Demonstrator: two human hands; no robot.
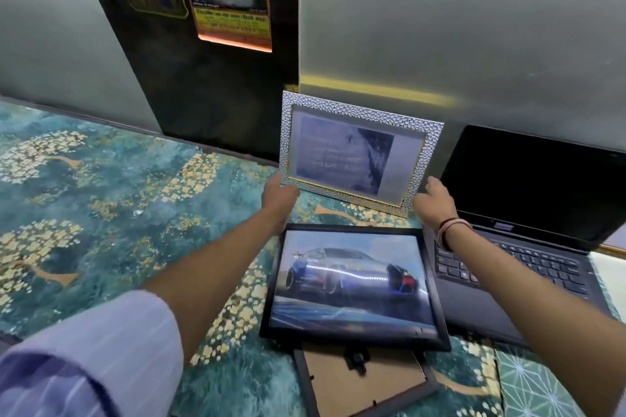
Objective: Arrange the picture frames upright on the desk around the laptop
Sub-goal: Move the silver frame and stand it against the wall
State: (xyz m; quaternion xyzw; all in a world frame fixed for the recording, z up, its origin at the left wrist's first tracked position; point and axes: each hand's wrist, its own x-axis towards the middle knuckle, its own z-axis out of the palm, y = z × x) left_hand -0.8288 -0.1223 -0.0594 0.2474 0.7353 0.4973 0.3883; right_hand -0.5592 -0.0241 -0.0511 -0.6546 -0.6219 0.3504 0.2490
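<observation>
Two hands are set at the silver frame (359, 152), upright beside the laptop (528, 213): left hand (279, 191) and right hand (433, 196) loosely open, touching its lower corners, grip uncertain.

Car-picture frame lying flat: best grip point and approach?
Take the black car-picture frame by its left border, coming from the left. It lies flat, propped on a face-down frame, so that edge overhangs. The laptop crowds its right side.
</observation>
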